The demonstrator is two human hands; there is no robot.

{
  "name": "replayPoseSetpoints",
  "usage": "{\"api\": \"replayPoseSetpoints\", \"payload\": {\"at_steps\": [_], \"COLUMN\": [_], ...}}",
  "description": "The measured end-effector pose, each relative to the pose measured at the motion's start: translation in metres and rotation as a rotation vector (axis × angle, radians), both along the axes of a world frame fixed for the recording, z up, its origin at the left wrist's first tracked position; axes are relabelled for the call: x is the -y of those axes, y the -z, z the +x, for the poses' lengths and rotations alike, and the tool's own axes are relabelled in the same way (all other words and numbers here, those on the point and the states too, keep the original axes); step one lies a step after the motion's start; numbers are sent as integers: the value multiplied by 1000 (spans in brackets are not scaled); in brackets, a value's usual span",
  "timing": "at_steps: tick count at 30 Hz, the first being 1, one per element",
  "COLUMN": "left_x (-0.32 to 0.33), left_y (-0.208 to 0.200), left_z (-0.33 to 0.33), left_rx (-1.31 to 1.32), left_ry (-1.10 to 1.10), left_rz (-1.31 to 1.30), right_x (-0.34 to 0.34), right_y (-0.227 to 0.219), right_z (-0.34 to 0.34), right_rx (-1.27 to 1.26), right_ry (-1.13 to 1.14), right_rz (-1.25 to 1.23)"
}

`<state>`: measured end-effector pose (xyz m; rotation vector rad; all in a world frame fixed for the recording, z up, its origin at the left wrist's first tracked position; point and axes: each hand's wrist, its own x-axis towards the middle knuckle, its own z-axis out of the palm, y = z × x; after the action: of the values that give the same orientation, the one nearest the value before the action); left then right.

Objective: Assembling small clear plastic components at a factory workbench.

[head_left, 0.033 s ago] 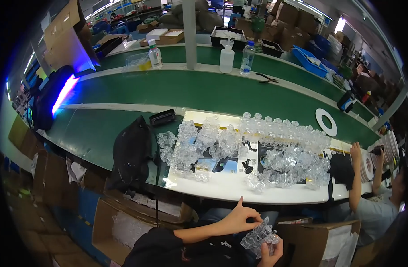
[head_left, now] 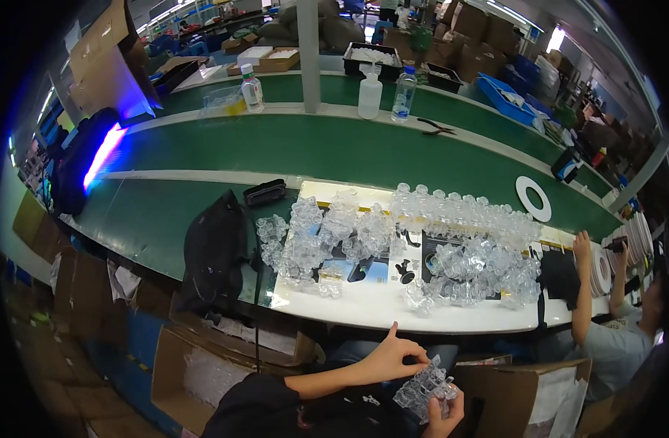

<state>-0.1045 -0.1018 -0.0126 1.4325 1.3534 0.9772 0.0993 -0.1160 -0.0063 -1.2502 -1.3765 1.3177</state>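
Low in the view, above my lap, my left hand (head_left: pixel 388 361) pinches the upper side of a cluster of clear plastic parts (head_left: pixel 421 387); one of its fingers sticks out toward the table. My right hand (head_left: pixel 448 415) is closed around the cluster's lower right side, and its palm is partly out of sight. Beyond them, on the white table edge, lies a heap of similar clear plastic parts (head_left: pixel 484 270). Another pile (head_left: pixel 305 241) spreads to its left. Behind the heap, clear pieces (head_left: pixel 462 212) stand in tight rows.
A black bag (head_left: pixel 216 252) and a black case (head_left: pixel 265 193) rest left of the piles. Farther back are a white ring (head_left: pixel 533 198), pliers (head_left: pixel 437 127), a pump bottle (head_left: pixel 369 95) and a blue-capped bottle (head_left: pixel 404 95). Cardboard boxes (head_left: pixel 166 376) flank my lap. A co-worker (head_left: pixel 616 336) sits at right.
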Motion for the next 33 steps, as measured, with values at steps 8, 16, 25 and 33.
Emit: {"api": "replayPoseSetpoints", "payload": {"at_steps": [8,16,25,33], "left_x": [8,12,28,43], "left_y": [1,-8,-16,-20], "left_z": [-7,-11,-14,-29], "left_rx": [-85,-157,55,341], "left_ry": [28,102,-6,260], "left_rz": [86,299,288,207], "right_x": [10,27,38,69], "right_y": [-12,-15,-25,-23], "right_z": [-7,-7,-14,-18], "right_rx": [74,-32,-132,-475], "right_ry": [40,117,44,2], "right_rz": [44,-18,46,-212]}}
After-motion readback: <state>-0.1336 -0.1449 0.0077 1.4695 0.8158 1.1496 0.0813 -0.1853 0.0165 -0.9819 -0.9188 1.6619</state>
